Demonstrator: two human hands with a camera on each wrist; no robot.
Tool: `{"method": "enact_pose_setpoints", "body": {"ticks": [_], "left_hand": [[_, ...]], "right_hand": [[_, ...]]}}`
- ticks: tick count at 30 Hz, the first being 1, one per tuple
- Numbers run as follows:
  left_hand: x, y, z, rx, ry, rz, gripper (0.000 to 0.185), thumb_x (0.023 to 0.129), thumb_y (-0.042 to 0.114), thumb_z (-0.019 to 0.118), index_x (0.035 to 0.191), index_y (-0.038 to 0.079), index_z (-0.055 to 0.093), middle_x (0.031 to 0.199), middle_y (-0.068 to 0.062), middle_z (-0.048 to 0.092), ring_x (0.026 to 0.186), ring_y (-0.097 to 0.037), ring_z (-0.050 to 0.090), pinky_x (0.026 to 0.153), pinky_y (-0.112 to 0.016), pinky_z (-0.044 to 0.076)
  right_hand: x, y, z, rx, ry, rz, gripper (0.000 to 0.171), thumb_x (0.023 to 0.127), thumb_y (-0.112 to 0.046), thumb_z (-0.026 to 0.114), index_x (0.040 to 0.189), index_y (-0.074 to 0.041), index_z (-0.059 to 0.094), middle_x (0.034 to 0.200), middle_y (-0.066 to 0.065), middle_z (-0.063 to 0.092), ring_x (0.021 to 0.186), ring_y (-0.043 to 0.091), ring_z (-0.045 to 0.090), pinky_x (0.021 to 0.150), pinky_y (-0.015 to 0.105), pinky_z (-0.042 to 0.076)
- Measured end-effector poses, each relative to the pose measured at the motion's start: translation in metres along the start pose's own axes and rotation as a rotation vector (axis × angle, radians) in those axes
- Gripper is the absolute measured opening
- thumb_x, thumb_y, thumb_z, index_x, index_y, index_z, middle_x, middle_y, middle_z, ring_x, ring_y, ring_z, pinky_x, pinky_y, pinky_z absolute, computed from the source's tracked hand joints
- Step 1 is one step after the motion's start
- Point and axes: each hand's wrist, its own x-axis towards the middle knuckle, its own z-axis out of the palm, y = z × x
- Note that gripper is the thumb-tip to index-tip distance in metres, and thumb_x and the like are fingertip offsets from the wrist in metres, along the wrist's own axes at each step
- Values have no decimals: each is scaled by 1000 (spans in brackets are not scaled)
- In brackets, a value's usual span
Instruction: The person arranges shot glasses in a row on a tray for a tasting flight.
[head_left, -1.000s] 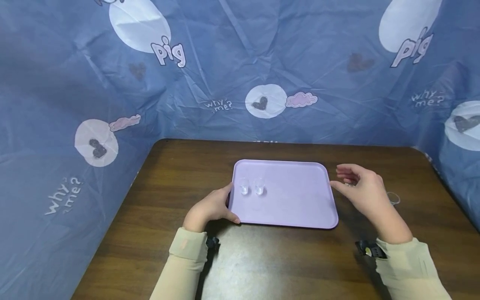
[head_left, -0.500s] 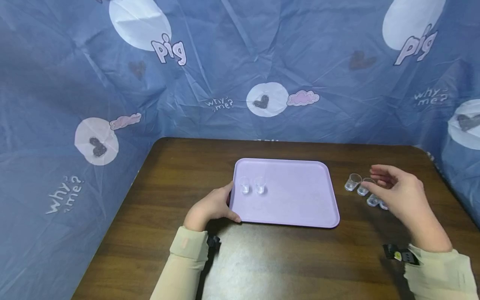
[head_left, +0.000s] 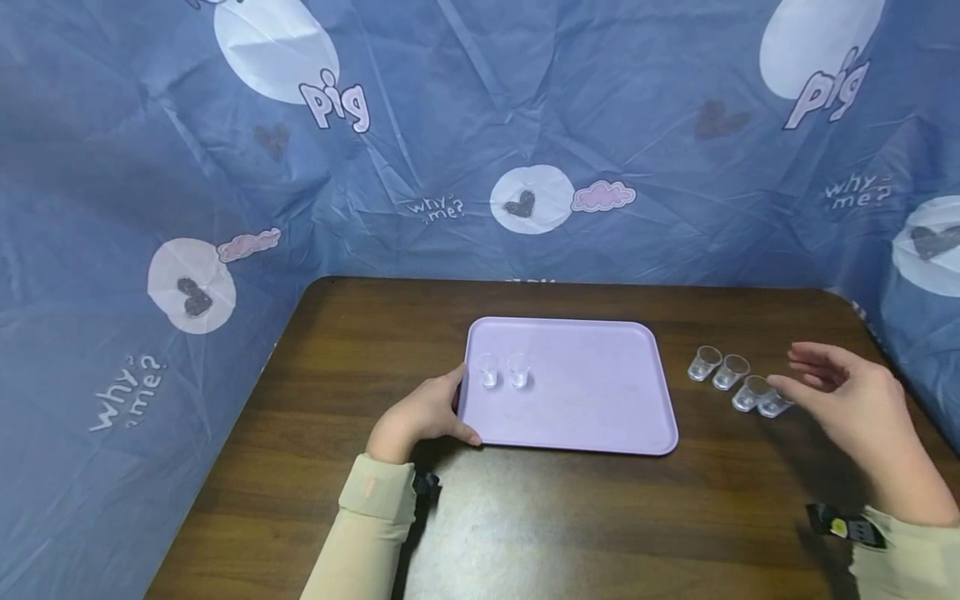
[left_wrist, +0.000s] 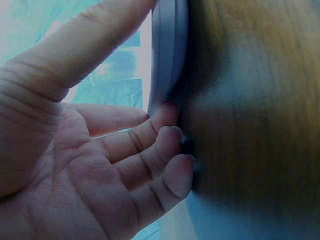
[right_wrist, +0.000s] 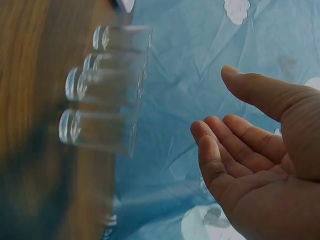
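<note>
A lilac tray lies in the middle of a dark wooden table. Two small clear cups stand side by side near its left edge. My left hand grips the tray's near left corner, thumb along the front rim and fingers at the left edge. The left wrist view shows my left hand with its fingertips touching the tray's rim. Several more clear cups stand in a row on the table to the right of the tray. My right hand hovers just right of them, holding nothing. In the right wrist view my right hand is apart from the cups.
The wooden table is walled in by blue printed sheeting at the back and on both sides. Bare wood lies in front of the tray and behind it. The table's right edge is close to my right hand.
My right hand has moved rightward from the tray's right edge to beyond the row of cups, uncovering them. The left hand and the tray have stayed put.
</note>
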Motion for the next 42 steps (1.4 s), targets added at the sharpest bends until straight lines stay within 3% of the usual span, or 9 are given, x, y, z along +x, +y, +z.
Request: {"method": "enact_pose_setpoints", "body": {"ticks": [11, 23, 31, 42], "left_hand": [[0, 0, 0, 10, 2, 2, 111, 58, 16, 102, 151, 4, 41, 116, -13, 66, 103, -26, 61, 95, -44, 47], [-1, -2, 2, 11, 7, 2, 113, 58, 17, 102, 152, 3, 40, 114, -12, 67, 101, -25, 61, 94, -43, 47], [0, -1, 1, 4, 4, 6, 114, 58, 17, 102, 152, 3, 40, 115, -12, 67, 102, -25, 61, 94, -43, 47], [1, -1, 1, 6, -1, -10, 113, 58, 17, 102, 152, 3, 40, 113, -11, 67, 100, -23, 61, 93, -42, 48]], "right_hand": [[-3, 33, -2, -47, -67, 28, 58, 86, -22, 84, 126, 13, 61, 117, 35, 64, 81, -23, 42, 63, 4, 41], [-1, 56, 3, -76, -169, 70, 61, 86, -25, 85, 122, 16, 60, 115, 36, 64, 78, -14, 48, 60, 9, 43], [0, 62, 8, -106, -198, 73, 60, 84, -25, 86, 119, 17, 62, 106, 32, 68, 76, 0, 57, 57, 13, 44], [-1, 67, 13, -80, -208, 43, 49, 85, -21, 85, 111, 15, 67, 97, 25, 72, 71, -7, 57, 59, 14, 44]]}}
